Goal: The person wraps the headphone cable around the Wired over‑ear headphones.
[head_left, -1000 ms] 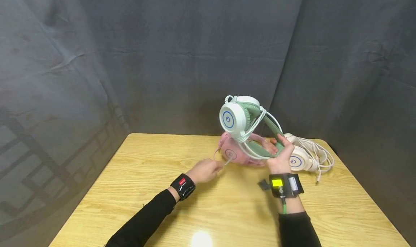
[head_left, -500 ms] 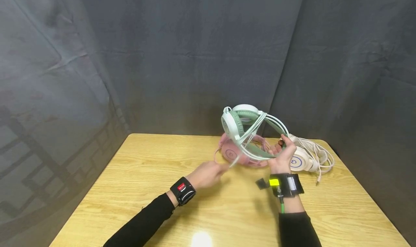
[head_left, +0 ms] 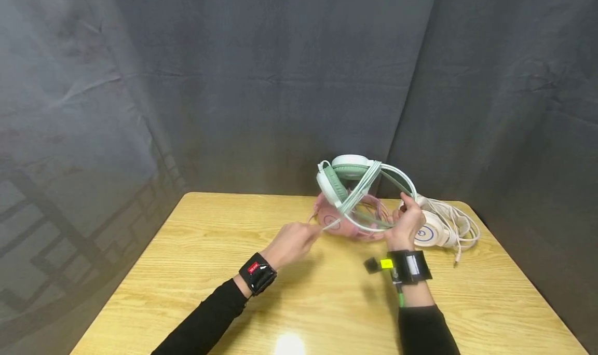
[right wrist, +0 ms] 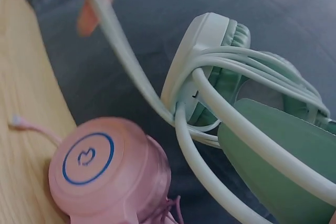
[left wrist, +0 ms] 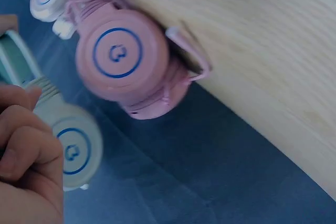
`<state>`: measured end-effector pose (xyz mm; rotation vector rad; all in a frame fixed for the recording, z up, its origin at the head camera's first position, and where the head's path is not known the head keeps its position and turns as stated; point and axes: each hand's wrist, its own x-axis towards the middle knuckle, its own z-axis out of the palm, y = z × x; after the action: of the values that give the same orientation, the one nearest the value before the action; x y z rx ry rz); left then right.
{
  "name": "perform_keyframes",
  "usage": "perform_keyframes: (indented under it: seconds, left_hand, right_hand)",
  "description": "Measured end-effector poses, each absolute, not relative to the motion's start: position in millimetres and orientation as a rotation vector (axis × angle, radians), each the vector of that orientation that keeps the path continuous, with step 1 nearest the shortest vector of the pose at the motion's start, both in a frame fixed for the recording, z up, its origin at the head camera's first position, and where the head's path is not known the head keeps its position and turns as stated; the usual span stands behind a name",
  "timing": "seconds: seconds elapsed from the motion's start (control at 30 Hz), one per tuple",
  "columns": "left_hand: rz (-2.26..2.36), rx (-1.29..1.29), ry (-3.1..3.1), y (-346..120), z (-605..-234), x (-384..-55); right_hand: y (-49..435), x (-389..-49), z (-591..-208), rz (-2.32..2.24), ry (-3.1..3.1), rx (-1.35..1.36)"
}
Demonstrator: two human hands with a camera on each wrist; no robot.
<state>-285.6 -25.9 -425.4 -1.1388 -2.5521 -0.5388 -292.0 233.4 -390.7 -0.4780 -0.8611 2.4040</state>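
Note:
My right hand [head_left: 405, 225] holds a pair of white-and-green headphones [head_left: 333, 185] by the headband, up off the table. The ear cups tilt to the left. Several turns of pale cable [right wrist: 247, 59] run across the ear cups and band. My left hand [head_left: 291, 243] pinches the cable's loose end [right wrist: 123, 56], which stretches taut to the near ear cup in the right wrist view. Curled fingers [left wrist: 31, 140] of that hand overlap the headphones in the left wrist view. Behind them, pink headphones [head_left: 329, 217] lie on the table, partly covered.
White headphones [head_left: 427, 229] with their cable bundled lie on the right of the wooden table [head_left: 210, 225], close beside my right hand. A short pink cable end [left wrist: 191, 53] sticks out from the pink pair. Grey cloth [head_left: 280, 85] hangs behind and at both sides.
The green-and-white headphones have come down slightly and turned, so the front cup's logo no longer faces the head view. The left hand has moved a little, still with the cable; the wrapped strands look wider.

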Motion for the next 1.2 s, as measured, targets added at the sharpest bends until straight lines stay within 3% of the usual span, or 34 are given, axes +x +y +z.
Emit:
perform_keyframes:
  seconds: [0.37, 0.7, 0.97, 1.2]
  left_hand:
    - [-1.161, -0.969, -2.139, -3, -414, -281]
    - [-1.373, -0.802, -2.065, -2, -418, -278]
    - [-1.823, -0.462, -2.078, -2, -420, -280]
    - [-1.829, -0.329, -2.066, -3, -424, -284]
  right_hand:
    - [208, -291, -396, 2.012, -1.149, -0.365]
    - [178, -283, -398, 1.524, -1.475, -0.226]
    - [156, -278, -407, 1.227, -1.504, -0.015]
    - [140, -274, -419, 1.136, -1.561, 0.166]
